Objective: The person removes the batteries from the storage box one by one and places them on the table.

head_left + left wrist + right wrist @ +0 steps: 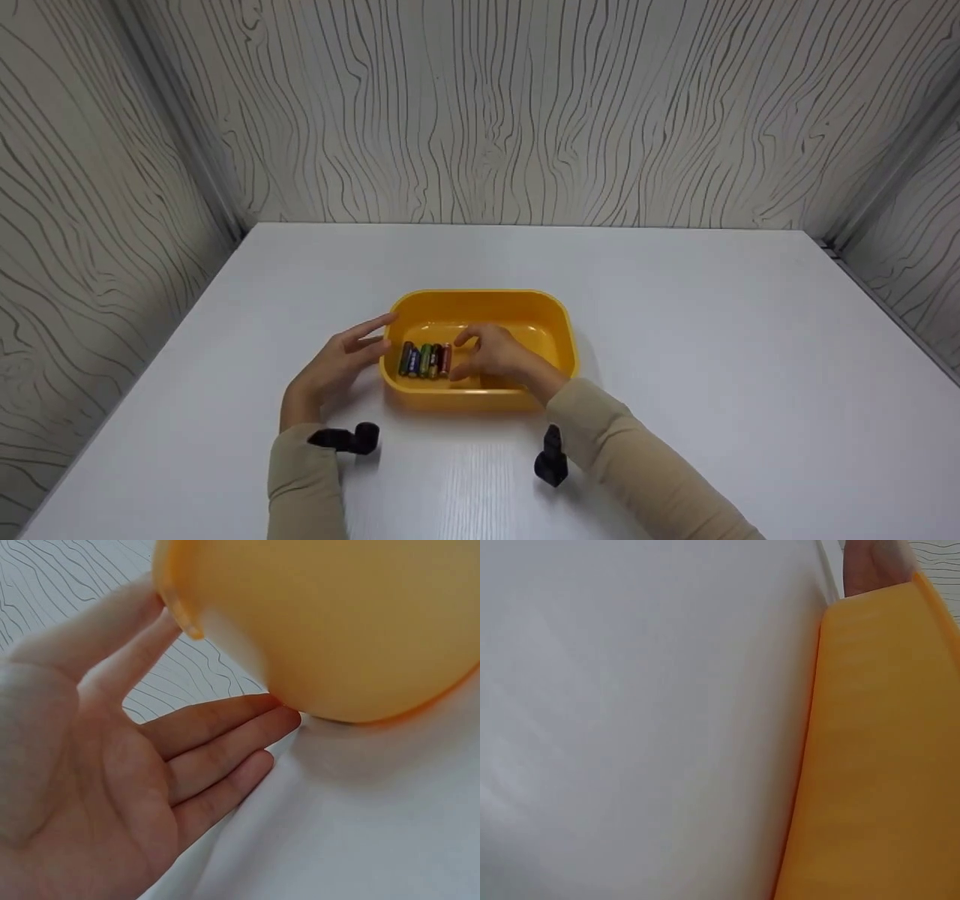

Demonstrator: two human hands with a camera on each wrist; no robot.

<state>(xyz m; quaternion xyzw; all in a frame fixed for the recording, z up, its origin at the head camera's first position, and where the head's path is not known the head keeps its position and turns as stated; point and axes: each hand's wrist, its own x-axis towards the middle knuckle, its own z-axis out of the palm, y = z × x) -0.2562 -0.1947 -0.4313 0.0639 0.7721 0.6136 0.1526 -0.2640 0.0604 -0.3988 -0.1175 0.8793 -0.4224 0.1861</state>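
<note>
A yellow plastic tub (469,403) stands on the white table. Inside it, at the left, several batteries (425,361) lie side by side in a row, with a reddish one at the right end. My right hand (491,352) reaches into the tub just right of that battery, its thumb and forefinger curved and spread apart, with nothing visible between them. My left hand (334,367) is at the tub's left side. In the left wrist view its nearly straight fingertips touch the outer wall. The right wrist view shows the tub's outside (877,735) but not the right hand's fingers.
The white table (697,360) extends around the tub on all sides. Wood-grain patterned panels (480,112) rise behind it and at both sides. A small black wrist camera (366,438) sits at the left cuff, and another black camera (552,461) at the right cuff.
</note>
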